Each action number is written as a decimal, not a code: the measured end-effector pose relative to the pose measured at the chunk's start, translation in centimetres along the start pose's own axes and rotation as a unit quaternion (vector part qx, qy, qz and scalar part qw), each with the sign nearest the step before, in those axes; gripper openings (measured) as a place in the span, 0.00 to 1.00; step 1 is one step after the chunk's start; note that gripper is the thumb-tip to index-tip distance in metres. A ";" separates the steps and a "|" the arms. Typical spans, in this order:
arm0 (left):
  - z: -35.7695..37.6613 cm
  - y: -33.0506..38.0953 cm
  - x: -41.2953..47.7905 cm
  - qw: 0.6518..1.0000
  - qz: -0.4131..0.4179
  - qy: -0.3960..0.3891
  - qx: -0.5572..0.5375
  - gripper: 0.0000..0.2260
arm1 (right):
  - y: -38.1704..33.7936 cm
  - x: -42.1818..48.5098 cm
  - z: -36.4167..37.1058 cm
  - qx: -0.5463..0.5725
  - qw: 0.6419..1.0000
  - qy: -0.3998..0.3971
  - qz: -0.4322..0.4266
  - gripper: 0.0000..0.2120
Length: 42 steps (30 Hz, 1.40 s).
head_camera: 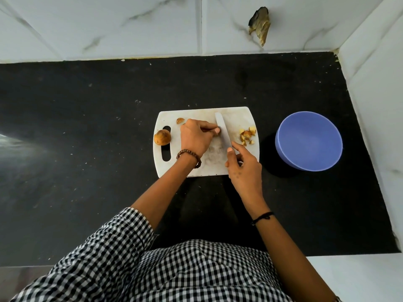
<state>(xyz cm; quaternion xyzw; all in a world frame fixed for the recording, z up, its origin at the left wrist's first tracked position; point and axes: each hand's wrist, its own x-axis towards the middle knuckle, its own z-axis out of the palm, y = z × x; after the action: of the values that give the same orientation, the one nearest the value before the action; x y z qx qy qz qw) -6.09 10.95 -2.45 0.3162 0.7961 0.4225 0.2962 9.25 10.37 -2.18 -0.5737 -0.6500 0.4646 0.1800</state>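
A white cutting board (236, 115) lies on the black counter. My left hand (196, 137) holds a small brown piece of fruit (218, 131) down on the board, mostly hidden under the fingers. My right hand (244, 168) grips a knife whose pale blade (223, 131) points away from me, its edge right beside my left fingertips. A pile of cut brown and yellow pieces (247, 136) sits at the board's right edge. A whole round brown fruit (162, 137) rests at the board's left edge by the handle slot. One small piece (180, 120) lies near the far left corner.
A blue bowl (308, 141) stands on the counter to the right of the board; nothing shows inside it. White marbled tiles form the back wall and the right wall. A broken hole (259, 23) shows in the back wall. The counter's front edge is near my checked shirt.
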 end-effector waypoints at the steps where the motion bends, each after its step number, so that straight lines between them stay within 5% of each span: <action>1: 0.0 0.1 0.1 1.000 -0.007 -0.002 0.003 0.07 | 0.0 0.0 0.0 0.002 1.000 -0.001 0.001 0.20; 15: -0.1 1.4 0.2 0.998 -0.045 -0.014 0.030 0.05 | -0.6 0.9 0.8 -0.006 0.999 0.006 -0.043 0.19; 42: -0.5 0.1 0.7 0.999 -0.029 -0.009 0.012 0.06 | 1.0 -3.8 -1.5 -0.212 0.973 -0.007 -0.089 0.20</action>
<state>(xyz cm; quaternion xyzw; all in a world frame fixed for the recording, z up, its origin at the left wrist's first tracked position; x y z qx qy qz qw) -6.90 11.27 -2.27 0.2998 0.8074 0.4014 0.3116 12.03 7.41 -1.08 -0.5354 -0.7834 0.3025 0.0899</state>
